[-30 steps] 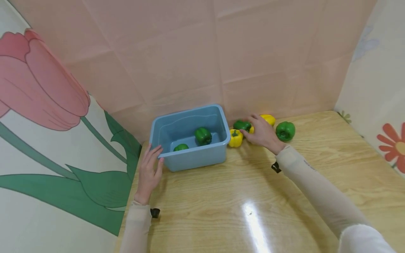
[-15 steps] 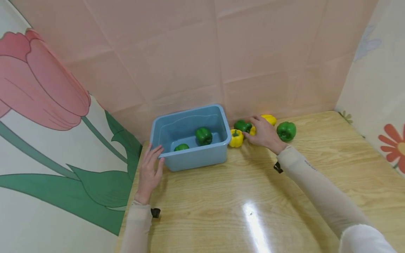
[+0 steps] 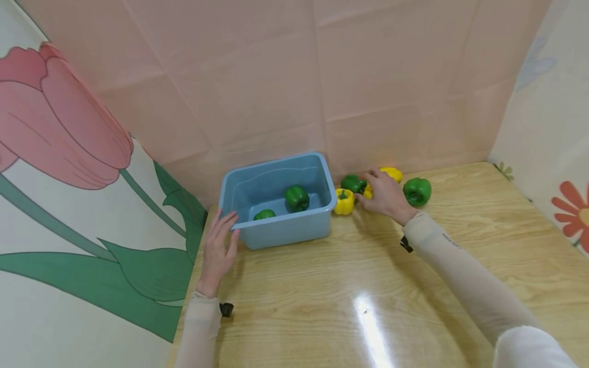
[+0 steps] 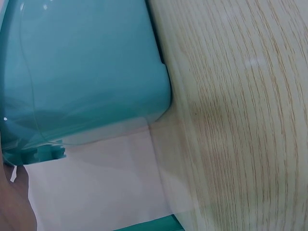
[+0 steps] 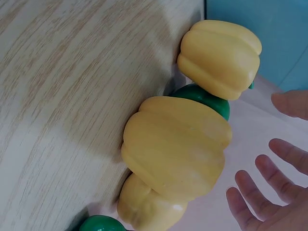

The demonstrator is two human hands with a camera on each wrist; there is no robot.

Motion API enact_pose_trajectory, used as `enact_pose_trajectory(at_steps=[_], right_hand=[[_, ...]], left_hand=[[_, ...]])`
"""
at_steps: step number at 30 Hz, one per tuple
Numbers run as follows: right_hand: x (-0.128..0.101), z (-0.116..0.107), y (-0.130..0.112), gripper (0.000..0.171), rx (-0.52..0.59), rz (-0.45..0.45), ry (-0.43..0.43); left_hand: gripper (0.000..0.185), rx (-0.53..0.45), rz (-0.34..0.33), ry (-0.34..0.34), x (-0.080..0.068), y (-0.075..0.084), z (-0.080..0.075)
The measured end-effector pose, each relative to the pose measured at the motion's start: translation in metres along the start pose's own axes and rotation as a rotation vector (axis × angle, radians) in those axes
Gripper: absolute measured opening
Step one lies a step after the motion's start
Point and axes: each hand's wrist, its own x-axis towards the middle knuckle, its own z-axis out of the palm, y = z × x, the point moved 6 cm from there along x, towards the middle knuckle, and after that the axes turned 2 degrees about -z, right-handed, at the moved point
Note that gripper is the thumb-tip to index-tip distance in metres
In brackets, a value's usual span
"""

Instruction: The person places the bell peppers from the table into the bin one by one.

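The right hand [image 3: 385, 197] rests over the cluster of peppers on the bench [image 3: 368, 286], just right of the blue tub [image 3: 276, 232]. Its grip is released: in the right wrist view the fingers [image 5: 269, 187] are spread and nearly straight, hovering beside a yellow pepper [image 5: 175, 147] without closing on it. That pepper lies on the bench between a second yellow pepper [image 5: 220, 57] nearer the tub and a third yellow pepper [image 5: 147, 207]. A green pepper [image 3: 353, 183] sits touching behind them, against the pink backdrop. Another green one [image 3: 417, 191] lies just right of the hand.

The left hand [image 3: 220, 250] lies with straight fingers against the tub's near left corner, its grip slack, holding nothing. Inside the tub lie two green peppers [image 3: 296, 198], one toward the middle and one by the front wall.
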Motion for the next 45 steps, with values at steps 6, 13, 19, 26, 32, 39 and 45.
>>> enact_pose_trajectory(at_steps=[6,13,19,26,32,39,45], right_hand=[[0.0,0.003,0.005,0.059,-0.02,0.005,-0.005],[0.0,0.006,0.01,0.057,-0.036,0.015,-0.014],[0.001,0.011,0.016,0.056,-0.053,0.033,-0.038],[0.002,0.016,0.023,0.059,-0.098,0.059,-0.07],[0.001,0.021,0.03,0.06,-0.115,0.076,-0.089],[0.0,0.025,0.034,0.059,-0.098,0.096,-0.097],[0.001,0.029,0.038,0.062,-0.086,0.124,-0.113]], left_hand=[[0.035,0.003,-0.003,-0.009,-0.001,-0.001,0.0],[0.034,-0.003,0.006,0.005,-0.001,-0.001,0.0],[0.033,-0.006,0.015,0.014,0.0,-0.001,0.001],[0.034,0.0,-0.002,-0.014,0.001,-0.001,0.001],[0.035,-0.003,-0.001,-0.015,0.001,-0.001,0.001],[0.034,-0.005,0.004,-0.017,0.0,-0.002,0.001],[0.034,-0.001,0.006,-0.02,0.0,-0.001,0.001]])
